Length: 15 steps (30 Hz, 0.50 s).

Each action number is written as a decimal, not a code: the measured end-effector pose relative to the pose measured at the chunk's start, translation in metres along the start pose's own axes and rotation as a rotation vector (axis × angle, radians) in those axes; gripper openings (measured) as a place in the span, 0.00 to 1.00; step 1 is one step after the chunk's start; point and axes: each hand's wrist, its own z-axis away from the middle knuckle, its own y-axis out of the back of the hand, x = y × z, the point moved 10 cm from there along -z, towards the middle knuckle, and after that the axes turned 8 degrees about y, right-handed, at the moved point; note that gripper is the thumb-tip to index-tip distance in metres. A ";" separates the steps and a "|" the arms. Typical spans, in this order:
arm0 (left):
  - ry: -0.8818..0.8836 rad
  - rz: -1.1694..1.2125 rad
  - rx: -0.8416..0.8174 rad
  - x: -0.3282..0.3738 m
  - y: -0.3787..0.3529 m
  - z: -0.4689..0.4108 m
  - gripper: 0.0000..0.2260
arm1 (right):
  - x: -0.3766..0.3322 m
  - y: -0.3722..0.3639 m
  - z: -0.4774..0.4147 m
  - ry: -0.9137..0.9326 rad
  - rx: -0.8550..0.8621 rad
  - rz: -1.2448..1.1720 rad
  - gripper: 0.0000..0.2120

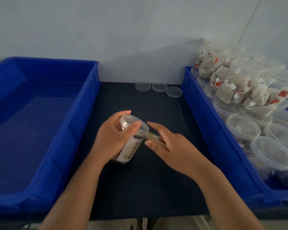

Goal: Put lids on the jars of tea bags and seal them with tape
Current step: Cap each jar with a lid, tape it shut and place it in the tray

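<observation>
You are at the sealing step: the lid is on and tape is going round its seam. Your left hand (113, 138) grips the clear plastic jar with a white label (132, 149), fingers and thumb curled round its upper body. It holds the jar tilted at the middle of the dark table mat (140, 188), with the clear round lid (137, 121) pointing away from you. I cannot tell whether the jar's base touches the mat.

Your right hand (171, 146), just beside the jar, pinches the strip of yellowish tape (154, 137) taut between thumb and fingers, forefinger stretched out. The strip's far end meets the lid's rim. Whether a roll sits under that palm is hidden.

The next move, as I judge it, calls for turning the jar with your left hand while the right lays the tape flat along the seam, taut enough not to wrinkle.

Beyond, three spare clear lids (159, 87) lie at the mat's far edge. A large blue plastic bin (96, 77) stands on your left. The second blue bin (198, 97), on your right, holds many lidded clear jars (243, 127) and a pile of packed tea bags (231, 83).
</observation>
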 end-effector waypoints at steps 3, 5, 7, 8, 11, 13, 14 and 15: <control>0.039 0.076 -0.150 -0.007 -0.003 -0.010 0.28 | 0.005 0.002 -0.004 0.008 0.027 -0.021 0.26; 0.063 0.202 -0.279 -0.013 -0.012 -0.011 0.28 | 0.007 0.000 -0.009 0.017 0.029 -0.026 0.27; 0.091 0.274 -0.368 -0.017 -0.019 -0.010 0.30 | 0.002 -0.003 -0.013 0.047 0.033 -0.014 0.31; 0.097 0.267 -0.387 -0.018 -0.021 -0.010 0.30 | 0.001 -0.004 -0.013 0.057 0.046 -0.004 0.31; 0.053 0.136 -0.294 -0.015 -0.017 -0.009 0.21 | 0.001 -0.001 -0.010 0.059 0.108 0.015 0.29; -0.017 0.026 -0.099 -0.006 -0.001 -0.006 0.16 | 0.000 0.003 -0.006 0.050 0.146 0.030 0.28; -0.052 -0.001 -0.034 0.001 0.002 0.000 0.19 | -0.003 0.004 -0.004 0.049 0.161 0.044 0.27; -0.077 -0.032 -0.013 0.008 0.000 0.006 0.24 | -0.006 0.005 -0.002 0.057 0.177 0.058 0.26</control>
